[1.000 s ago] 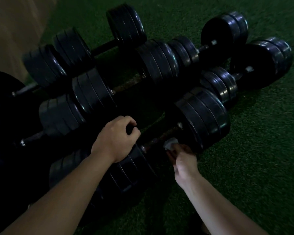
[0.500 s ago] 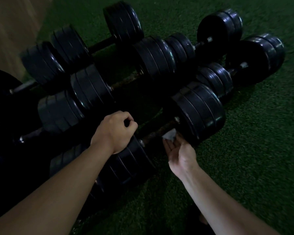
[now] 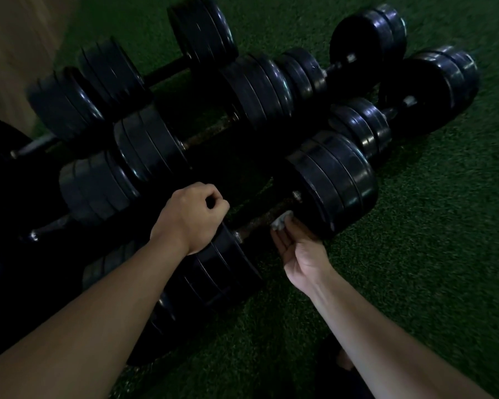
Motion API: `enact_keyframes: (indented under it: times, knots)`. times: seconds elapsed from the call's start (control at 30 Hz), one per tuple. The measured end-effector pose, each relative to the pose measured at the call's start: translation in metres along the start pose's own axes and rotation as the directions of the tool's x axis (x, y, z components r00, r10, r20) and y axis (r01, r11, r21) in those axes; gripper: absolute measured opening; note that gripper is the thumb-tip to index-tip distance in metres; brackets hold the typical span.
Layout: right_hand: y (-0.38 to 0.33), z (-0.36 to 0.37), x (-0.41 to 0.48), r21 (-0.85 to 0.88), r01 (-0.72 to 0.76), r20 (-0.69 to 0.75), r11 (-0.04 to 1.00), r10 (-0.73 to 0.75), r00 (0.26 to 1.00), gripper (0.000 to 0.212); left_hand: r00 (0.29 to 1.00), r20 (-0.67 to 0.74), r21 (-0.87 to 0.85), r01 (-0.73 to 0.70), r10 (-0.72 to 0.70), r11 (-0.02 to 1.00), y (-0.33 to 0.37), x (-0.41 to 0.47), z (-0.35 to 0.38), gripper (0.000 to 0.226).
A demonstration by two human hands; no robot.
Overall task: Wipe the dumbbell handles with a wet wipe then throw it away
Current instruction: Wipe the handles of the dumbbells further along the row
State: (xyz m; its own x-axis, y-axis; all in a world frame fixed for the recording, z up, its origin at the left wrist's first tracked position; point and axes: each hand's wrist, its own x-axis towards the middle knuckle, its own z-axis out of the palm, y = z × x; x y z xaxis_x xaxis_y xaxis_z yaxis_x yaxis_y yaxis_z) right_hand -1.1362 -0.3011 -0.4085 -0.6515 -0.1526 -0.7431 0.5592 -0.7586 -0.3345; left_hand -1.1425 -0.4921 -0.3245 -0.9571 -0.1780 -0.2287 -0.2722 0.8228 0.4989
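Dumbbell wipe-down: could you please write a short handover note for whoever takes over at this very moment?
Left grip: fingers curled, resting on the nearest dumbbell; nothing seen in it.
Right grip: palm up, pinches the wet wipe against that dumbbell's handle, at the end by the far plates.
Done: this handle is being wiped; whether any other handle is clean cannot be told.
Left: finish this handle, wipe the other dumbbells on the green turf, then throw the wipe away. No bin is in view.

Right hand (image 3: 297, 249) has turned palm-up, wet wipe (image 3: 281, 221) against handle (image 3: 264, 219).
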Motion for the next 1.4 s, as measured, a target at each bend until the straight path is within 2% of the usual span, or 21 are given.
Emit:
enact_keyframes:
  times: [0.07, 0.2, 0.4, 0.47, 0.63, 0.83, 1.1, 1.27, 1.4]
  knots:
    - [-0.001, -0.003, 0.001, -0.043, 0.006, 0.010, 0.999, -0.005, 1.000, 0.007, 1.000, -0.002, 0.002, 0.002, -0.002, 1.000, 0.000, 0.000, 0.000, 0.017]
    - [-0.003, -0.004, 0.002, -0.111, 0.034, 0.011, 0.993, -0.033, 0.999, 0.006, 1.000, 0.001, 0.003, 0.002, -0.002, 1.000, 0.002, -0.001, 0.000, 0.018]
    - [-0.010, 0.008, -0.001, 0.080, 0.084, -0.120, 0.993, -0.074, 0.990, 0.013, 1.000, -0.003, 0.006, -0.007, 0.007, 1.000, 0.002, -0.001, 0.000, 0.018]
    - [-0.008, 0.010, -0.002, 0.075, 0.091, -0.115, 0.993, -0.082, 0.990, 0.013, 1.000, -0.001, 0.007, -0.008, 0.008, 1.000, 0.002, -0.001, 0.000, 0.018]
    - [0.008, 0.006, -0.010, -0.075, 0.041, -0.100, 0.996, -0.049, 0.994, 0.010, 1.000, -0.004, 0.006, -0.008, 0.008, 1.000, 0.001, -0.001, 0.000, 0.018]
    - [-0.009, 0.011, -0.001, 0.067, 0.089, -0.186, 0.994, -0.075, 0.980, 0.012, 1.000, -0.006, 0.003, -0.003, 0.003, 1.000, 0.001, -0.001, 0.000, 0.018]
    - [0.007, 0.015, -0.017, -0.044, 0.045, -0.160, 0.998, -0.051, 0.986, 0.014, 1.000, 0.000, 0.008, 0.002, -0.002, 1.000, 0.001, 0.000, 0.000, 0.018]
    - [-0.008, 0.012, -0.002, 0.050, 0.107, -0.189, 0.993, -0.095, 0.977, 0.011, 1.000, -0.006, 0.016, -0.003, 0.004, 1.000, 0.000, -0.001, 0.001, 0.019]
    - [0.007, 0.013, -0.012, -0.050, 0.080, -0.141, 0.996, -0.086, 0.986, 0.012, 1.000, -0.003, 0.011, 0.002, -0.002, 1.000, 0.000, 0.000, 0.000, 0.019]
